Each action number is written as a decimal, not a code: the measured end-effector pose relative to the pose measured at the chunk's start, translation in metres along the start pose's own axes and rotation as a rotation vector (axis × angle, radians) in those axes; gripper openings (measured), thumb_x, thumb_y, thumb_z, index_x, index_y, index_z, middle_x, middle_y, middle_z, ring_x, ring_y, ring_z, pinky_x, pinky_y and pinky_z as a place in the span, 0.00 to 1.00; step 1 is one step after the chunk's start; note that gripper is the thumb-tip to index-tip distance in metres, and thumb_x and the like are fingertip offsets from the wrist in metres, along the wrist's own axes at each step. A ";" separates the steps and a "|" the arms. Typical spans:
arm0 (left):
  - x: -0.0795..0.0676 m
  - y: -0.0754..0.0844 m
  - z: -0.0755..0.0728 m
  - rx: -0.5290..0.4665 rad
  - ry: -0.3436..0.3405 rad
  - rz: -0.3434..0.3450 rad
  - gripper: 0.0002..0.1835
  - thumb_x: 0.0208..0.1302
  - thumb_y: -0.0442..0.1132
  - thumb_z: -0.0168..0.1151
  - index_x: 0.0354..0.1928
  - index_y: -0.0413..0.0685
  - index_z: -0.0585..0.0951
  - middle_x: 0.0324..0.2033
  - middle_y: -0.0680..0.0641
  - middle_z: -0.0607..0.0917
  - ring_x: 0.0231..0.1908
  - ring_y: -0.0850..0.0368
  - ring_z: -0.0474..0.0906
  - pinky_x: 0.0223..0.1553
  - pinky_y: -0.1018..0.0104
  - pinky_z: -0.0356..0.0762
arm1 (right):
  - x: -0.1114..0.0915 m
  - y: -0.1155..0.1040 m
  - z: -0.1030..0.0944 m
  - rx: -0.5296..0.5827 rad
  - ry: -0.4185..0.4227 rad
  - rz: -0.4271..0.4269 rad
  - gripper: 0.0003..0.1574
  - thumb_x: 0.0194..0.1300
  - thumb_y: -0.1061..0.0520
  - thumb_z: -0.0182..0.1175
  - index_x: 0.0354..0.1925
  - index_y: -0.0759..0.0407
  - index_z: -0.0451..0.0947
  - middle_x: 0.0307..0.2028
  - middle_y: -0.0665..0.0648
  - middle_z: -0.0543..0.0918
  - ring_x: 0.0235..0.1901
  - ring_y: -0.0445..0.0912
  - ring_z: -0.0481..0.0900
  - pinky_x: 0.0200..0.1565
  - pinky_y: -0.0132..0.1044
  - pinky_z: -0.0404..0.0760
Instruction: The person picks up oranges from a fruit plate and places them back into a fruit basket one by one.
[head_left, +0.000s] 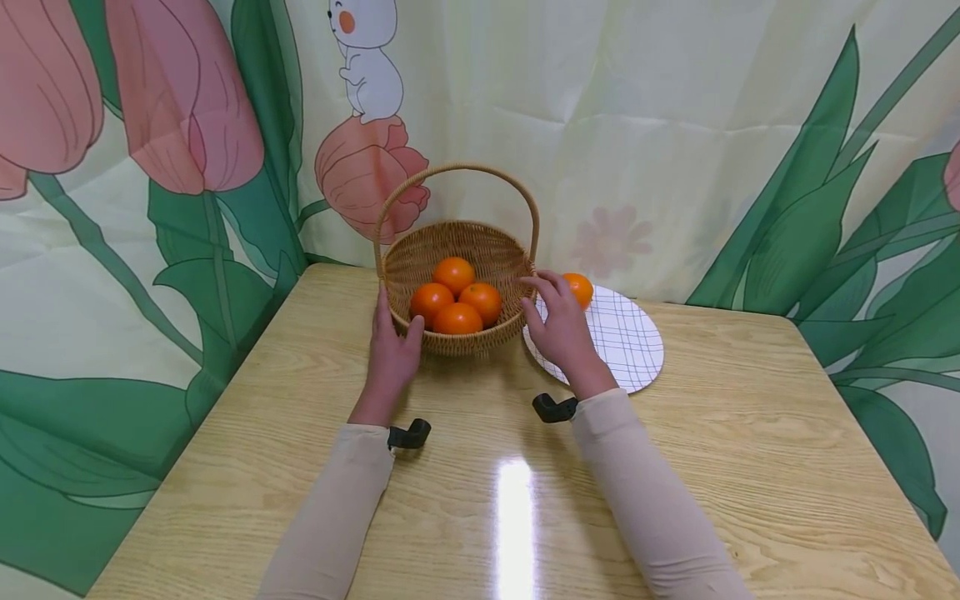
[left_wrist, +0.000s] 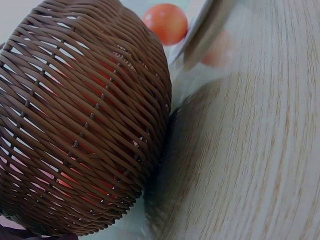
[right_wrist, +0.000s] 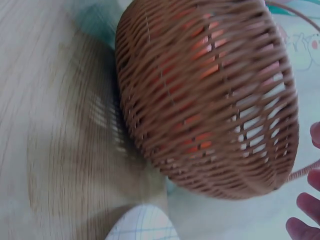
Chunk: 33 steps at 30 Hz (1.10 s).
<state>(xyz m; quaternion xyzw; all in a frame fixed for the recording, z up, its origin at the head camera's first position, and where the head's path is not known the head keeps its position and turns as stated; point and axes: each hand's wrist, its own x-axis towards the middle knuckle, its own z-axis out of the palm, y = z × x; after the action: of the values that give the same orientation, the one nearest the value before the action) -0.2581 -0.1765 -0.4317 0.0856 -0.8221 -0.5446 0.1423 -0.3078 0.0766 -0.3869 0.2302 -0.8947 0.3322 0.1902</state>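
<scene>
A woven wicker basket (head_left: 468, 343) with a tall arched handle stands near the back of the table, holding several oranges (head_left: 457, 318). Along its left side lies my left hand (head_left: 393, 354), fingers straight beside the outer wall and thumb spread at the front rim. On the other side, my right hand (head_left: 558, 329) has its fingers loosely bent and spread by the right rim. The right wrist view shows those fingertips (right_wrist: 300, 230) at the frame's edge, with nothing between them. The weave (left_wrist: 85, 110) lets orange patches show through.
A round white plate (head_left: 626, 342) with a grid pattern lies right of the basket, partly under my right hand in the head view. One orange (head_left: 579, 290) sits at its back left. A printed curtain (head_left: 637, 150) hangs right behind the wooden table (head_left: 750, 417).
</scene>
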 end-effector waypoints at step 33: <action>0.002 -0.004 0.001 -0.010 0.009 0.013 0.43 0.70 0.52 0.51 0.76 0.71 0.35 0.77 0.50 0.44 0.75 0.42 0.45 0.70 0.40 0.55 | 0.019 0.057 -0.010 -0.094 -0.015 0.101 0.24 0.69 0.54 0.55 0.61 0.60 0.72 0.64 0.68 0.66 0.63 0.65 0.65 0.63 0.59 0.66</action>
<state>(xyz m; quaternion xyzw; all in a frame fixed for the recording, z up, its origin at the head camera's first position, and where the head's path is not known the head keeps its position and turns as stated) -0.2602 -0.1774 -0.4358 0.0821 -0.8192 -0.5475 0.1499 -0.3525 0.1164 -0.4000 0.1780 -0.9211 0.2973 0.1773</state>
